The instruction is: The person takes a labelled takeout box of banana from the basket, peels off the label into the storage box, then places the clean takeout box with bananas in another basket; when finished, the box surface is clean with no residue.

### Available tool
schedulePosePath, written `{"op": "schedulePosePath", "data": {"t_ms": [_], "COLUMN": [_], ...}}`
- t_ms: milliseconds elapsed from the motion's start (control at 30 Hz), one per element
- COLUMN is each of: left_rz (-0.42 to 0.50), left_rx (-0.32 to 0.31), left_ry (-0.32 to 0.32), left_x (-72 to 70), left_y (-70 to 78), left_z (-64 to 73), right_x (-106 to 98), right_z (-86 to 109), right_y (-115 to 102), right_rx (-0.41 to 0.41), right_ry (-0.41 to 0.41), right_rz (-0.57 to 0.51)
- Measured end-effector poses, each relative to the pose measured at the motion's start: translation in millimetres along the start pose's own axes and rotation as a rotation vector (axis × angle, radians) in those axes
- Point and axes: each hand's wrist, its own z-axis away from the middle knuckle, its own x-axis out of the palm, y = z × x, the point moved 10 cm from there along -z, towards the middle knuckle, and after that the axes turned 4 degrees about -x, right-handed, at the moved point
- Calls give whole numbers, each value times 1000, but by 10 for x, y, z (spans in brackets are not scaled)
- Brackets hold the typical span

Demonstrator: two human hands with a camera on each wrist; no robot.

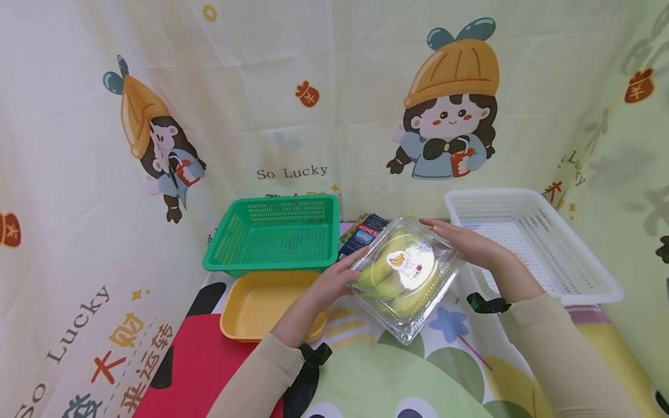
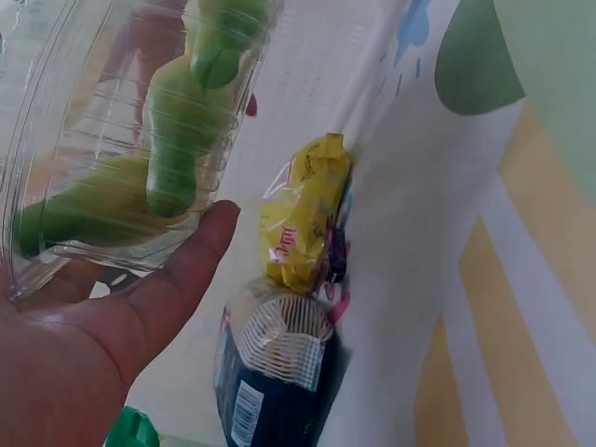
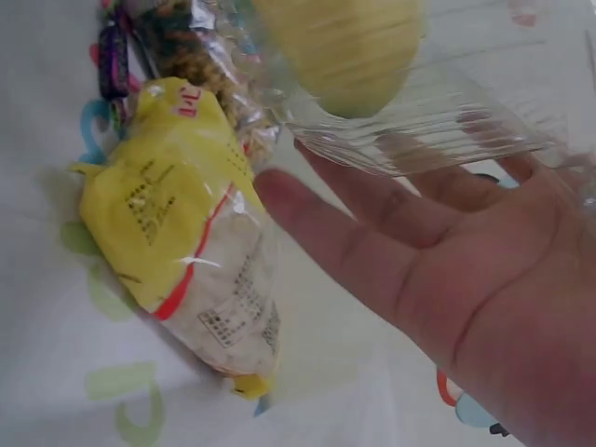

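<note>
Both hands hold a clear plastic box of bananas [image 1: 402, 273], tilted above the table. Greenish-yellow bananas [image 2: 182, 130] and a round white label show through it. My left hand [image 1: 334, 281] grips the left side; in the left wrist view its thumb lies along the box's edge. At the upper right corner my right hand [image 1: 473, 247] holds the other side. Some fingertips are hidden behind the box. Below and behind it are a dark blue AGNESI packet [image 1: 363, 235] and a yellow bag [image 3: 177, 214] with a pale lower part.
A green basket [image 1: 219, 264] stands at the back left, with a yellow tray [image 1: 230, 331] in front of it. To the right is a white basket [image 1: 590, 284]. A small purple-black item [image 3: 114, 60] lies near the yellow bag. Printed cloth hangs behind.
</note>
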Motion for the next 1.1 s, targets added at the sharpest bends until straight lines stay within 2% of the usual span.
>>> {"op": "schedulePosePath", "data": {"t_ms": [233, 433, 533, 633, 800, 967, 1100], "left_rz": [0, 15, 49, 124, 230, 184, 112], "left_rx": [0, -5, 4, 25, 75, 83, 69], "left_ry": [-27, -52, -40, 19, 189, 341, 410], "left_x": [5, 22, -3, -88, -293, -384, -360], "left_y": [-8, 0, 24, 57, 86, 108, 137], "left_z": [11, 15, 21, 33, 64, 128, 180], "right_x": [97, 104, 110, 126, 172, 226, 294], "right_z": [3, 48, 82, 129, 241, 361, 445], "right_y": [94, 86, 84, 76, 60, 86, 93], "right_rx": [40, 34, 29, 21, -6, -4, 13], "right_ry": [-16, 17, 41, 73, 150, 257, 343], "right_rz": [-96, -107, -122, -150, -188, -218, -270]}}
